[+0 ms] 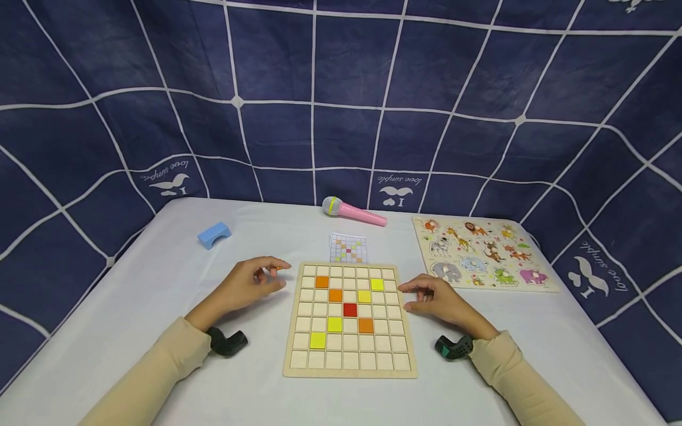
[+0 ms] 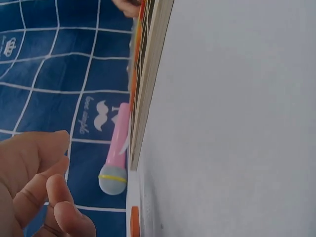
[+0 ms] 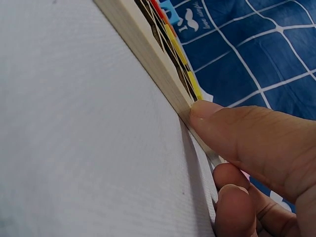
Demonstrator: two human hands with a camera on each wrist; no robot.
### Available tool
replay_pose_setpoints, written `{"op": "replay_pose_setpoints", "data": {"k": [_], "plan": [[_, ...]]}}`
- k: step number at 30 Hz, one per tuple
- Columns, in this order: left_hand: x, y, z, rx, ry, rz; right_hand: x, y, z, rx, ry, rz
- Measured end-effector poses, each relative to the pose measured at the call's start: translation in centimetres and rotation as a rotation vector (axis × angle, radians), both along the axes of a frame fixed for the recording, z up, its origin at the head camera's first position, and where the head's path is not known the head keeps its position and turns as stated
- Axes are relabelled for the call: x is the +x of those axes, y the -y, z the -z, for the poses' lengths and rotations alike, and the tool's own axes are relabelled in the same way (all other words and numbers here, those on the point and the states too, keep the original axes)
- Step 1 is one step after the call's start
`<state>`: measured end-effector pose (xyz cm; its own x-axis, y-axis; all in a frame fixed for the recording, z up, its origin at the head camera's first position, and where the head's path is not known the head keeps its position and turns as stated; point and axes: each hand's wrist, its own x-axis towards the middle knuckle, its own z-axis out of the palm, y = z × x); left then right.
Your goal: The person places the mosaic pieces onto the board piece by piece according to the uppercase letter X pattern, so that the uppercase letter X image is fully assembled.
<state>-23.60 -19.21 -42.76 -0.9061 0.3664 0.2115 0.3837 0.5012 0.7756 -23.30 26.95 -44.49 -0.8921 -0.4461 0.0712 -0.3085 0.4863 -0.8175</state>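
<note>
A wooden grid board (image 1: 349, 319) lies flat in the lower middle of the head view, on the white worktop (image 1: 160, 284). Its square cells hold a few coloured tiles: three orange, three yellow and one red tile (image 1: 350, 309) near the centre.

The left hand (image 1: 250, 287) rests just left of the board's upper left corner. Its fingers are loosely curled and its fingertips pinch a small orange tile (image 1: 274, 270) close to the board's edge. The right hand (image 1: 434, 299) sits on the worktop just right of the board's upper right part, fingers bent loosely and holding nothing. In the right wrist view its thumb (image 3: 232, 126) presses against the board's wooden edge (image 3: 148, 54).

Directly above the board in the head view lies a small pattern card (image 1: 348, 248) printed with a grid. Further up lies a pink toy microphone (image 1: 353, 212) on its side. A blue arch-shaped block (image 1: 214, 234) sits at the upper left of the worktop, and an animal peg puzzle (image 1: 482, 251) lies flat at the right. A dark blue cloth with white lines (image 1: 341, 89) hangs behind.
</note>
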Motion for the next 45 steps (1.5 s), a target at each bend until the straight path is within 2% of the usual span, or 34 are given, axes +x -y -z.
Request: {"op": "replay_pose_setpoints", "data": {"k": [5,12,22,28,38,45], "plan": [[-0.9,0.8,0.1,-0.012,0.022,-0.072,0.0,0.0,0.0,0.000,-0.002,-0.002],[-2.0,1.6,0.2,-0.079,0.055,-0.178,0.0,0.0,-0.1,0.000,-0.005,-0.003],[-3.4,1.7,0.4,-0.182,0.106,-0.182,0.0,-0.1,0.2,0.004,-0.018,-0.008],[-3.7,1.3,0.4,-0.261,0.114,-0.219,0.0,-0.1,0.1,0.006,-0.020,-0.011],[-3.7,1.2,0.5,-0.279,0.144,-0.257,-0.1,0.0,0.0,-0.004,-0.013,-0.007],[-3.7,1.4,0.8,-0.273,0.134,-0.275,0.0,0.1,-0.1,-0.012,-0.007,-0.003]]}}
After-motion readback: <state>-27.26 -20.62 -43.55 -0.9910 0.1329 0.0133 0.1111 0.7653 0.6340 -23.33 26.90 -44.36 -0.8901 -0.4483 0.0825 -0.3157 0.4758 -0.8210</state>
